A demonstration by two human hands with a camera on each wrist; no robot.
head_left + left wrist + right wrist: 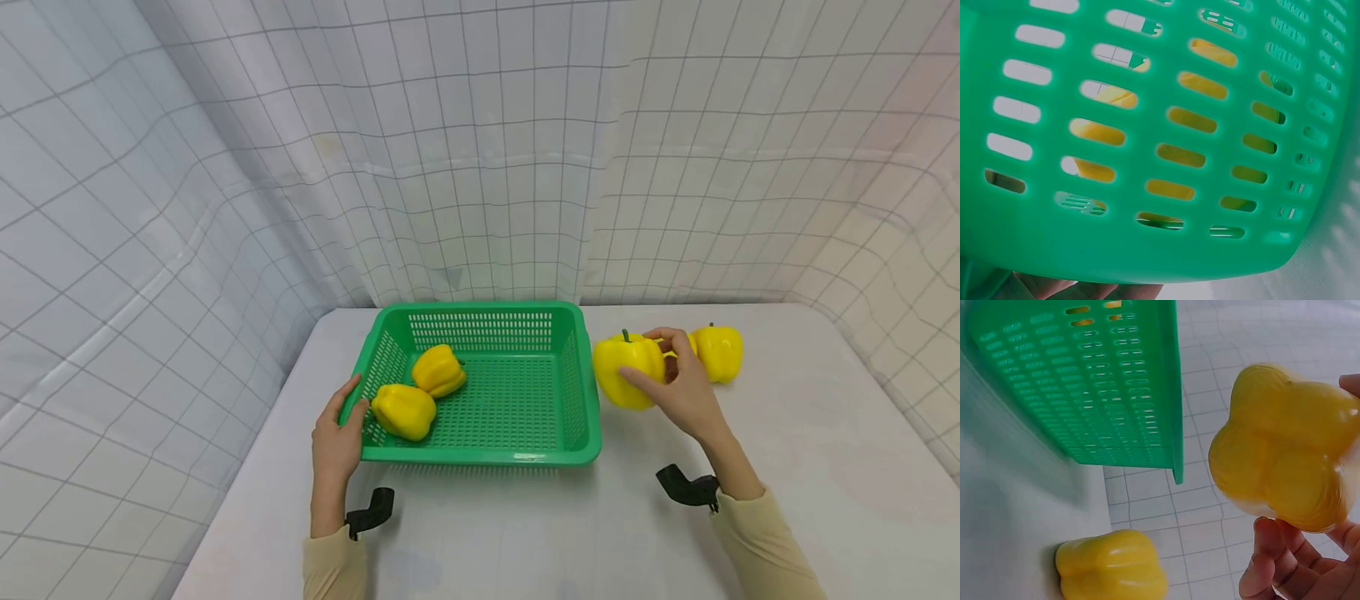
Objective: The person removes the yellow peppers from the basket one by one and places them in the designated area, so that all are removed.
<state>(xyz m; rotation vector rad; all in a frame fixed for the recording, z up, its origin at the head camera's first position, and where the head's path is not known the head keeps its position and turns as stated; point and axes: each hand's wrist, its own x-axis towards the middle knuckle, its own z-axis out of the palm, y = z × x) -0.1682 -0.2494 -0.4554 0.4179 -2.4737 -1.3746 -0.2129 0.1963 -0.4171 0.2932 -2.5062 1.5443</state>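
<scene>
Green slotted plastic basket [487,457], one, on the white tabletop [510,533]; left hand [337,437] at its 8 o'clock, fingers bent over the rim. Yellow bell peppers within, two: rear pepper [437,371] near 10 o'clock, front pepper [405,412] at 8 o'clock, seemingly touching. Held bell pepper [613,371], one, stem up, raised outside the basket at 3 o'clock; right hand [682,387] pinches it between thumb and fingers, spread only to its width. Standing bell pepper [720,354], one, on the tabletop beyond that hand at 3 o'clock; further yellow behind the fingers, count not determinable. Hazards, as judged: glossy skin and a grip on one side only could let the held pepper twist or drop; carried toward 9 o'clock too low, its lobed underside could catch the basket's 3 o'clock rim and shove the basket; a loosened left hand would leave that shove unresisted; released carelessly, it could roll into the pair; the right hand's knuckles, swinging back, could topple the standing pepper.
</scene>
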